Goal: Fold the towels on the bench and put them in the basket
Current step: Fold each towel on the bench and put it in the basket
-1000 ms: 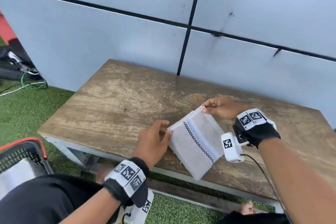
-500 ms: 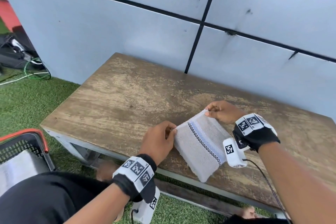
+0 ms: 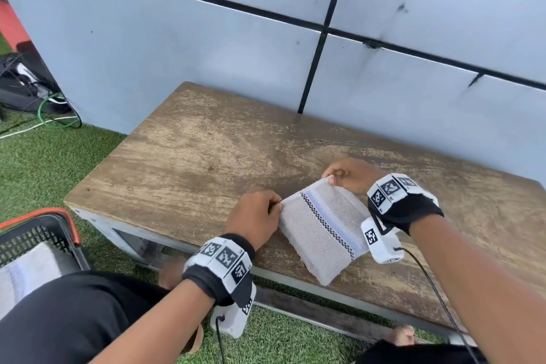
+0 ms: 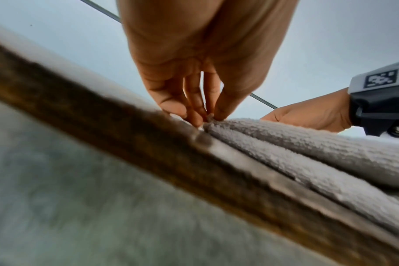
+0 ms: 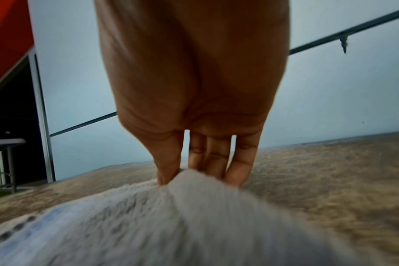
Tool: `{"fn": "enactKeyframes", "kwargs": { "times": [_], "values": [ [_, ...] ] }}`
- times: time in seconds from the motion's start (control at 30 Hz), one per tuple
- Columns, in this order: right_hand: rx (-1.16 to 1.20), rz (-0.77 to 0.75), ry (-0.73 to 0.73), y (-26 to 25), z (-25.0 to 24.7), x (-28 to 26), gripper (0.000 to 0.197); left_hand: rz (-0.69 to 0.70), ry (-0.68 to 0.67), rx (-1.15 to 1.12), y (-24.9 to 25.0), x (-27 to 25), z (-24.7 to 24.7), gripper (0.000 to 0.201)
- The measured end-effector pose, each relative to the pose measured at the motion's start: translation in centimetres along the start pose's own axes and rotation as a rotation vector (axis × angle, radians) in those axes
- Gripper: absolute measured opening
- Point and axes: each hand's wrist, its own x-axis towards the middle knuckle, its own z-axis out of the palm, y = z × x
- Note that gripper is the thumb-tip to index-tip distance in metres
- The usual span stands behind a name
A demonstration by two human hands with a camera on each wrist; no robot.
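A grey towel (image 3: 322, 230) with a checked band and a pale blue stripe lies folded on the wooden bench (image 3: 192, 156), near its front edge. My left hand (image 3: 257, 216) pinches the towel's left far corner; the pinch shows close up, left hand (image 4: 205, 115) on towel (image 4: 307, 147). My right hand (image 3: 351, 174) pinches the right far corner; in the right wrist view the right hand (image 5: 194, 172) has thumb and fingers closed on the towel (image 5: 171, 216). The black basket (image 3: 35, 239) with an orange rim stands on the grass at lower left, a folded towel (image 3: 26, 272) inside it.
A grey panelled wall (image 3: 206, 38) rises right behind the bench. Green artificial grass (image 3: 44, 162) surrounds the bench. Cables and dark gear (image 3: 32, 97) lie on the ground at far left. My knees, in black, fill the lower left.
Both hands have lowered the towel's far edge from a raised position down onto the bench, so the folded towel now lies flatter. The grip on both corners is unchanged.
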Motion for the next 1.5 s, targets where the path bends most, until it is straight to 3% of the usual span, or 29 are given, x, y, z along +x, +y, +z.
{"fn": "enactKeyframes", "kwargs": {
  "times": [0.2, 0.43, 0.63, 0.87, 1.17, 1.33, 1.5],
  "values": [
    [0.001, 0.062, -0.032, 0.9, 0.6, -4.8, 0.021, 0.027, -0.158, 0.067, 1.4, 1.7, -0.6, 0.016],
    [0.118, 0.180, 0.172, 4.2, 4.2, -11.7, 0.014, 0.134, -0.266, 0.073, 3.7, 0.7, 1.2, 0.013],
    [0.158, 0.138, 0.352, 4.9, 5.7, -14.0, 0.009, 0.227, -0.292, 0.081, 4.8, -0.2, 1.6, 0.024],
    [0.153, -0.009, 0.404, 5.4, 5.7, -14.1, 0.004, 0.162, -0.220, 0.047, 5.2, 0.2, 2.3, 0.009],
    [0.231, 0.056, 0.430, 4.9, 5.4, -13.4, 0.004, 0.178, -0.164, -0.041, 4.6, 0.2, 2.5, 0.009],
    [0.126, 0.054, 0.449, 4.5, 5.5, -13.3, 0.009, 0.139, -0.166, 0.098, 4.8, -0.1, 2.6, 0.010],
    [-0.184, 0.126, 0.424, 3.2, 5.8, -13.9, 0.025, 0.427, -0.050, 0.353, 7.2, -3.3, 2.9, 0.036]
  ]
}}
